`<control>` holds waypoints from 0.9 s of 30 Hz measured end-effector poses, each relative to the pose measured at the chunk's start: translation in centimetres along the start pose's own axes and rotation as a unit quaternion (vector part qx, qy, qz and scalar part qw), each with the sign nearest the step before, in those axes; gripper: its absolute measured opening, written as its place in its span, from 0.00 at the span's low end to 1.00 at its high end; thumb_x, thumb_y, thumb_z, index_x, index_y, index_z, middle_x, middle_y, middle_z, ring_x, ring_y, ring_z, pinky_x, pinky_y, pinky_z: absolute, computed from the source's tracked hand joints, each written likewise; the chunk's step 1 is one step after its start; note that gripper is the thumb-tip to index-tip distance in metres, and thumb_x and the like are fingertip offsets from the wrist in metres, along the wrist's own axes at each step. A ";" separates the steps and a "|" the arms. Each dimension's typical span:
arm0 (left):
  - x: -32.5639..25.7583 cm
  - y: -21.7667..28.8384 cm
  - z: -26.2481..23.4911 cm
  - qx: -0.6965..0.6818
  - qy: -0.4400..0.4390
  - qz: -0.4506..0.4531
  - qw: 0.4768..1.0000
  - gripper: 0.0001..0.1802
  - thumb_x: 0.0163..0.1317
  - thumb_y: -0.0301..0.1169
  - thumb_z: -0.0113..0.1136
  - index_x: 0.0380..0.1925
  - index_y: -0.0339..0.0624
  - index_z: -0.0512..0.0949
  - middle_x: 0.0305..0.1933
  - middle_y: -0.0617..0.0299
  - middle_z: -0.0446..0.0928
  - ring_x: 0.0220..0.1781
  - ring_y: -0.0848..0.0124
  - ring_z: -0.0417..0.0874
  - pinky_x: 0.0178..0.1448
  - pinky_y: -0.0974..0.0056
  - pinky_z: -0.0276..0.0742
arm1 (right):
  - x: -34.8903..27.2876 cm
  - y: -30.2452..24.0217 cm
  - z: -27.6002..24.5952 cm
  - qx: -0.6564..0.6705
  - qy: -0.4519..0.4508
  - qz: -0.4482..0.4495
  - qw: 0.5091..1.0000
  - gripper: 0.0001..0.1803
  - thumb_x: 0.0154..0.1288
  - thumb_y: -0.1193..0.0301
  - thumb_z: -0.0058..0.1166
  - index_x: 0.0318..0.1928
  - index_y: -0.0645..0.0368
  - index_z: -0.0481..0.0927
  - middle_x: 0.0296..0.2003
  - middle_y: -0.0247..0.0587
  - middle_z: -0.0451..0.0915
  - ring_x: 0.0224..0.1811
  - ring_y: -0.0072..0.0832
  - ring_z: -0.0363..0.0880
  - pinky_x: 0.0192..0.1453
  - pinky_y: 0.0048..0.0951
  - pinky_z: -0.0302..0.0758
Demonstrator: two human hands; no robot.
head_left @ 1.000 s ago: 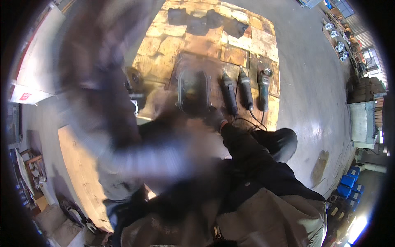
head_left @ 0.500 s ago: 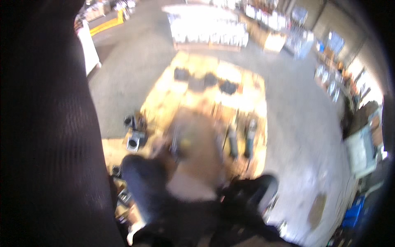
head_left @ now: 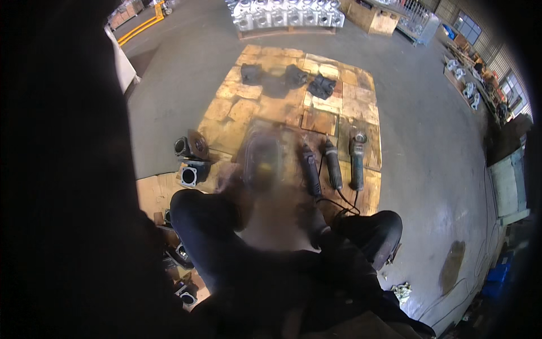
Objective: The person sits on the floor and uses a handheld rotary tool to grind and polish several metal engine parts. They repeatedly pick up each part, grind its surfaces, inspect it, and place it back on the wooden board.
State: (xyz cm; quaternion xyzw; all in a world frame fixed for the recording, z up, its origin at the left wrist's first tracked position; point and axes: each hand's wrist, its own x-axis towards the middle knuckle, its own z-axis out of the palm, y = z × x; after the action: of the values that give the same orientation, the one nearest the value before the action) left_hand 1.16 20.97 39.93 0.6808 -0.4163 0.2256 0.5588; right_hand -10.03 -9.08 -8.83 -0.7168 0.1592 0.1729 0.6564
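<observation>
A grey metal casting point(head_left: 262, 161), heavily blurred, sits in front of my knees on a floor of worn wooden boards point(head_left: 339, 113). My left hand point(head_left: 227, 183) is a blurred shape at the casting's left edge. My right hand point(head_left: 315, 221), seemingly in a dark glove, is low at its right side, near a cable. Blur hides whether either hand grips anything. Three angle grinders point(head_left: 333, 164) lie side by side just right of the casting. My dark-trousered knees point(head_left: 197, 212) frame the lower middle.
Three dark parts point(head_left: 293, 76) lie at the boards' far end. Square metal housings point(head_left: 189, 175) stand to my left, more by my left leg. A pallet of silver castings point(head_left: 288, 12) is beyond. Something dark blocks the whole left side. Grey concrete floor point(head_left: 429, 158) lies to the right.
The view has swung and steadied: the blurred arm that covered the left a second ago is gone, and a dark mass now fills that side. The grinders have not moved.
</observation>
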 end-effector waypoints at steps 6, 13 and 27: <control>-1.4 -13.6 5.1 0.061 0.090 -0.179 0.978 0.39 0.64 0.36 0.73 0.70 0.29 0.68 0.69 0.38 0.74 0.70 0.53 0.77 0.73 0.57 0.73 | 2.6 -1.4 0.6 -0.049 0.054 -0.124 0.990 0.14 0.74 0.77 0.55 0.58 0.62 0.80 0.47 0.41 0.85 0.46 0.28 0.86 0.48 0.29 0.83; -15.8 -32.3 16.5 0.319 -0.031 -0.315 0.893 0.43 0.58 0.48 0.72 0.69 0.37 0.70 0.59 0.39 0.76 0.61 0.40 0.76 0.68 0.42 0.72 | 11.2 -12.0 -3.2 -0.183 0.210 -0.025 0.960 0.18 0.73 0.74 0.60 0.60 0.64 0.79 0.46 0.38 0.85 0.44 0.25 0.85 0.45 0.26 0.83; -17.2 -38.7 15.8 0.222 -0.098 -0.464 0.852 0.29 0.50 0.26 0.76 0.54 0.36 0.79 0.40 0.55 0.81 0.37 0.64 0.78 0.40 0.59 0.71 | 50.8 -18.0 -31.8 0.056 0.388 -0.100 0.915 0.29 0.66 0.61 0.71 0.63 0.54 0.76 0.37 0.31 0.79 0.32 0.25 0.76 0.32 0.31 0.76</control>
State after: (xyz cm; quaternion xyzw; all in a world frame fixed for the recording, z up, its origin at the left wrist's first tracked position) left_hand 20.89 12.50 0.12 0.9192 -0.0436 -0.0418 0.3891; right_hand 44.59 -39.27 -13.65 -0.7021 0.3378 -0.1944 0.5960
